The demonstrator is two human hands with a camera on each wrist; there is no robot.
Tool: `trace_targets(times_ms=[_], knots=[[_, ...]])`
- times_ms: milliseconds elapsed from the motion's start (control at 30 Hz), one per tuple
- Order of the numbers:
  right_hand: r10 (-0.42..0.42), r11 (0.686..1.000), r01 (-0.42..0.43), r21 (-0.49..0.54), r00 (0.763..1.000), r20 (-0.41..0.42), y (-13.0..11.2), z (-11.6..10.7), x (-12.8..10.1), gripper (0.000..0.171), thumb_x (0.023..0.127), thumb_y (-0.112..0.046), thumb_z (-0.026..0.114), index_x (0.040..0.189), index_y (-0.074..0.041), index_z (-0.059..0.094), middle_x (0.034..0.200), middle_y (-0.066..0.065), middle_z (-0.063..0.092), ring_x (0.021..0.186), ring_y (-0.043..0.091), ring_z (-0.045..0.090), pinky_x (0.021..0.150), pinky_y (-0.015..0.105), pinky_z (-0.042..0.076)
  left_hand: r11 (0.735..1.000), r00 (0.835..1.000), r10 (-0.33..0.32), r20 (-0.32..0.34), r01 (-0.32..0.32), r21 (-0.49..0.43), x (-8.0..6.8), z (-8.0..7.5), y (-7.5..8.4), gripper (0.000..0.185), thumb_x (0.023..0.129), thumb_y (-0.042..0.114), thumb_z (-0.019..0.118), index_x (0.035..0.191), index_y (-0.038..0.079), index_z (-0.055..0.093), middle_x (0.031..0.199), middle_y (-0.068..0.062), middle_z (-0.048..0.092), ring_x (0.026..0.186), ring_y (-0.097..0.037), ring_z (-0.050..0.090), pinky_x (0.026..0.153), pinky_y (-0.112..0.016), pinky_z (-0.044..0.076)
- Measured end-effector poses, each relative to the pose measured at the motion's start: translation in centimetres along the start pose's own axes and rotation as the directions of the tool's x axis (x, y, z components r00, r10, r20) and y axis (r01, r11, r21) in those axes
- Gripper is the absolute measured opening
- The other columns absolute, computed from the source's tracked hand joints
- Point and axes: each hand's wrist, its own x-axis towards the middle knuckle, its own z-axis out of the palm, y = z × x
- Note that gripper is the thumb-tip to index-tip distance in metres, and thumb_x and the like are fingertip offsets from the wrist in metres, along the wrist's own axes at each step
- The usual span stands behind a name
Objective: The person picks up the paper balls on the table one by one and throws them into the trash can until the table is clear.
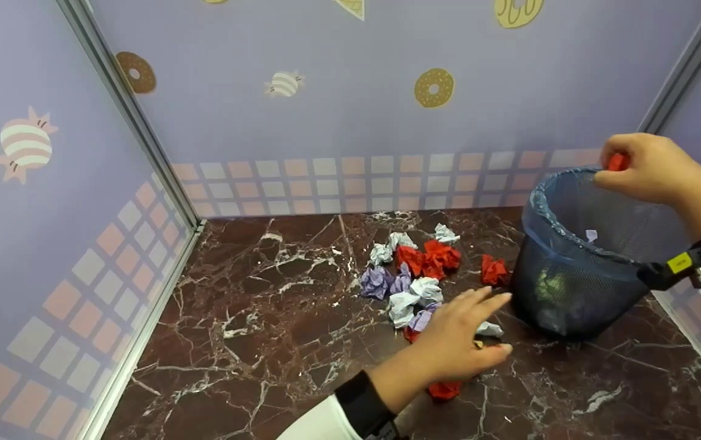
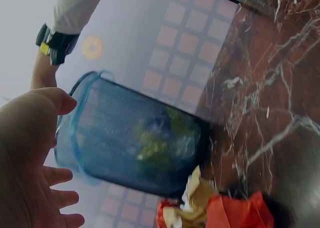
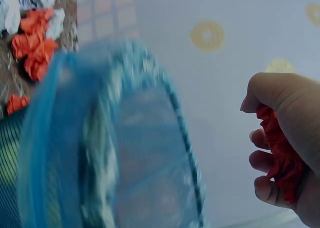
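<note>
My right hand (image 1: 643, 168) holds a crumpled red paper ball (image 1: 618, 161) above the rim of a blue mesh bin (image 1: 570, 269); in the right wrist view the fingers (image 3: 265, 160) curl round the red paper ball (image 3: 280, 158) beside the bin's rim (image 3: 120, 88). My left hand (image 1: 457, 342) hovers with fingers spread over a scatter of crumpled paper balls (image 1: 414, 269) in red, white and purple on the marble floor. In the left wrist view the left hand (image 2: 30, 158) is open near the bin (image 2: 135, 143), with a red paper ball (image 2: 235, 213) below.
The dark marble surface (image 1: 264, 342) is boxed in by lilac walls (image 1: 326, 91) at the back and both sides. A red paper ball (image 1: 494, 270) lies against the bin's left side. Another red ball (image 1: 445, 389) lies under my left wrist.
</note>
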Motion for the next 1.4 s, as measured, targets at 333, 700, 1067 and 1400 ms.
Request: trace_targets(times_ms=[333,700,1067,1400], knots=[[0.128,0.991,-0.129,0.044,0.992,0.013,4.6,1.0,-0.7,0.019,0.085,-0.018,0.064,0.092,-0.001,0.061,0.092,0.022,0.058,0.081,0.034,0.05,0.062,0.038,0.038,0.998,0.995,0.051,0.086,-0.053,0.023,1.8,1.6,1.8,0.076,0.089,0.061,0.054,0.151,0.049,0.011,0.16,0.012,0.018,0.145,-0.015,0.024,0.113,-0.047,0.032],[0.169,0.978,-0.182,0.1,0.978,0.123,5.0,1.5,-1.1,0.067,0.091,-0.045,0.063,0.132,0.005,0.047,0.132,0.036,0.041,0.117,0.056,0.038,0.089,0.07,0.032,0.999,0.996,0.053,0.07,-0.052,-0.011,1.5,1.5,1.2,0.076,0.09,0.06,0.054,0.151,0.049,0.011,0.159,0.013,0.02,0.145,-0.015,0.025,0.111,-0.049,0.033],[0.109,0.981,-0.138,0.133,0.972,0.206,1.8,1.5,1.0,0.084,0.089,-0.051,0.063,0.151,-0.005,0.03,0.149,0.035,0.027,0.129,0.057,0.028,0.097,0.074,0.025,0.999,1.0,0.002,-0.024,-0.003,-0.042,0.3,1.0,-1.2,0.076,0.089,0.059,0.056,0.151,0.049,0.012,0.159,0.012,0.02,0.143,-0.02,0.029,0.11,-0.055,0.032],[0.037,0.991,-0.065,0.113,0.971,0.235,-4.9,4.0,4.7,0.09,0.084,-0.061,0.064,0.152,-0.014,0.029,0.154,0.029,0.024,0.137,0.054,0.022,0.106,0.072,0.019,0.985,0.99,-0.105,-0.095,0.091,-0.145,-3.3,0.5,-4.6,0.075,0.089,0.053,0.059,0.151,0.045,0.019,0.158,0.01,0.023,0.143,-0.021,0.031,0.11,-0.056,0.032]])
